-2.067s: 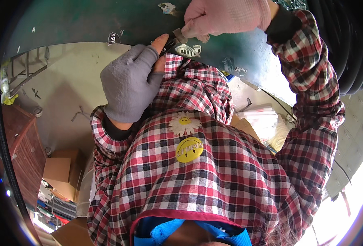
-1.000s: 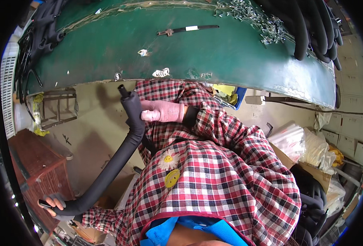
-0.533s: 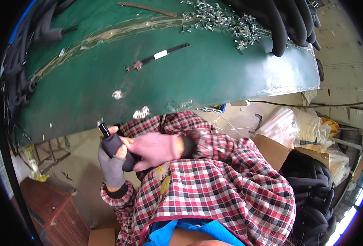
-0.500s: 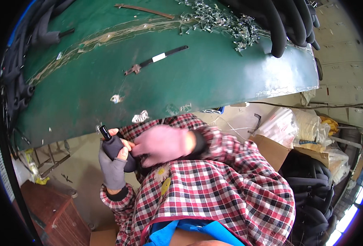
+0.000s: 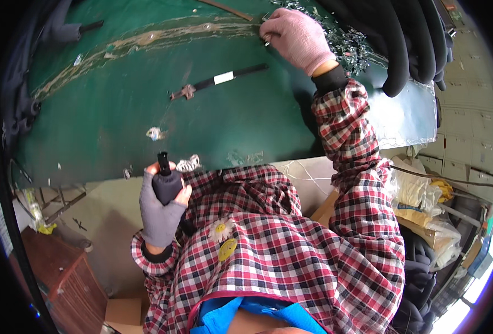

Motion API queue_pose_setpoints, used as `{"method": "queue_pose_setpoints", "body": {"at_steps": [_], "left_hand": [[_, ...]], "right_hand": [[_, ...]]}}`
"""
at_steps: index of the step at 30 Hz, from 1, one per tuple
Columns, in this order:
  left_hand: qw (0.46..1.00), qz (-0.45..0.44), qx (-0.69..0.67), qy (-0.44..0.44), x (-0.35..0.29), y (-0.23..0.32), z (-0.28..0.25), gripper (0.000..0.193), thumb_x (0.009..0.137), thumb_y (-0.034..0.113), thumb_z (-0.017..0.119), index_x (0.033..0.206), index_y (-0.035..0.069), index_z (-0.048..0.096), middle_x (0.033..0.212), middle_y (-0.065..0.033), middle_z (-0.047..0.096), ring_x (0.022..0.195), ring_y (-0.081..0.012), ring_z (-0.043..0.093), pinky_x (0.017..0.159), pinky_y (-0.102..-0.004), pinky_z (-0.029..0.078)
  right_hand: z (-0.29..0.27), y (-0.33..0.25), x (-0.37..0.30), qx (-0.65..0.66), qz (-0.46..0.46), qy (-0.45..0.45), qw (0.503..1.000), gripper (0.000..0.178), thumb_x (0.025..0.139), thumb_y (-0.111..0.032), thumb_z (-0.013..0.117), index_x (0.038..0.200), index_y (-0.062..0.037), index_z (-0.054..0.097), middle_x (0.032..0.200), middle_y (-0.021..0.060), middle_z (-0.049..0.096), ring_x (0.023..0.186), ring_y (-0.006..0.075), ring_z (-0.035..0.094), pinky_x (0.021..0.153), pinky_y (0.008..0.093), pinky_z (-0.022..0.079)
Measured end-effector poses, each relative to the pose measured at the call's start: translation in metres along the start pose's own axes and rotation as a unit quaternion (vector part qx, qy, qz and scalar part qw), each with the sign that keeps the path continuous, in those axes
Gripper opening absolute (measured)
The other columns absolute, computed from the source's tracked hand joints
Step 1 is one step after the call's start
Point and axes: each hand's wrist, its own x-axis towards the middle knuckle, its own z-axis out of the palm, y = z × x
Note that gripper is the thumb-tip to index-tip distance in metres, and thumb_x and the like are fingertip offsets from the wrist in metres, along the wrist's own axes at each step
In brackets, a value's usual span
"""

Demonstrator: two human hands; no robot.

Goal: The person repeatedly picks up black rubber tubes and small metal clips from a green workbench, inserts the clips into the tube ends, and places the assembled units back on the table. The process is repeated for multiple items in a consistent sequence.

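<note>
My left hand [image 5: 160,217], in a grey glove with bare fingertips, is closed around a black foam-covered tube [image 5: 167,188]. A narrow black end sticks up out of the foam. The rest of the tube is hidden by the hand and clothing. My right hand [image 5: 299,42], in a pink glove, reaches to the far side of the green table [image 5: 246,122]. Its fingers are pinched at the edge of a pile of small metal clips [image 5: 351,50], with a shiny metal bit showing at the fingertips. A black flat bar [image 5: 218,79] with a rusty end and white label lies between the hands.
Black foam tubes [image 5: 402,50] overhang the table's far right, and more dark tubes [image 5: 15,117] line the left edge. A thin brown strip [image 5: 227,9] lies at the back. On the floor are a brown wooden cabinet [image 5: 71,267], a cardboard box [image 5: 124,312] and plastic bags [image 5: 413,189].
My right hand has moved from beside the left hand out to the metal clips at the far side. My left hand still holds the foam tube, now more upright and slightly farther right.
</note>
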Motion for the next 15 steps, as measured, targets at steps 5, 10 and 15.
{"method": "queue_pose_setpoints", "body": {"at_steps": [5, 10, 15], "left_hand": [[0.999, -0.003, -0.036, 0.032, 0.010, 0.009, 0.003, 0.045, 0.085, -0.005, 0.070, 0.125, 0.006, 0.053, 0.090, -0.0026, 0.059, 0.074, -0.0084, 0.058, 0.066, -0.0248, 0.052], [0.997, 0.032, -0.073, 0.022, 0.008, 0.013, 0.003, 0.042, 0.087, -0.011, 0.059, 0.125, 0.003, 0.048, 0.100, -0.0101, 0.066, 0.072, -0.0101, 0.059, 0.065, -0.0248, 0.052], [0.990, 0.099, -0.087, 0.055, 0.012, 0.018, 0.010, 0.044, 0.086, -0.011, 0.059, 0.126, 0.003, 0.047, 0.112, -0.0132, 0.064, 0.077, -0.0119, 0.060, 0.071, -0.0261, 0.052]], "right_hand": [[-0.001, -0.003, -0.008, 0.079, 0.017, 0.160, 0.984, 0.014, 0.080, -0.015, 0.068, 0.089, -0.0048, 0.064, 0.097, 0.0141, 0.062, 0.094, 0.0375, 0.061, 0.081, 0.0454, 0.051], [0.007, -0.074, -0.048, 0.285, 0.004, 0.143, 0.948, 0.008, 0.089, -0.008, 0.066, 0.096, -0.0087, 0.063, 0.090, 0.0103, 0.064, 0.081, 0.0325, 0.065, 0.073, 0.0390, 0.055], [0.039, -0.191, -0.098, 0.727, 0.036, -0.163, 0.666, 0.008, 0.103, -0.013, 0.060, 0.104, -0.0045, 0.059, 0.083, 0.0017, 0.063, 0.072, 0.0097, 0.060, 0.062, 0.0243, 0.049]]}}
